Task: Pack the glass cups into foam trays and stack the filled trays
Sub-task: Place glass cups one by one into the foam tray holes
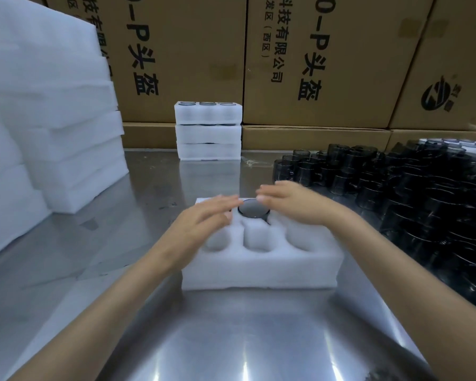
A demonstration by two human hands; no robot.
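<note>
Steel table (pixel 245 339) is lying bare and shiny at the near edge, giving open room, while cardboard boxes (pixel 327 64) are walling off the far side. White foam slabs (pixel 52 133) are crowding the left; dark glass cups (pixel 410 193) are filling the right. Filled trays (pixel 209 132) are sitting stacked far centre. Mid-table, a foam tray (pixel 261 259) is holding one cup (pixel 252 209) in its far middle pocket. Left hand (pixel 204 218) and right hand (pixel 294 202) are hovering with fingers straight, gripping nothing.

steel table (pixel 231 339), foam trays (pixel 259 259), glass cups (pixel 396 182)
</note>
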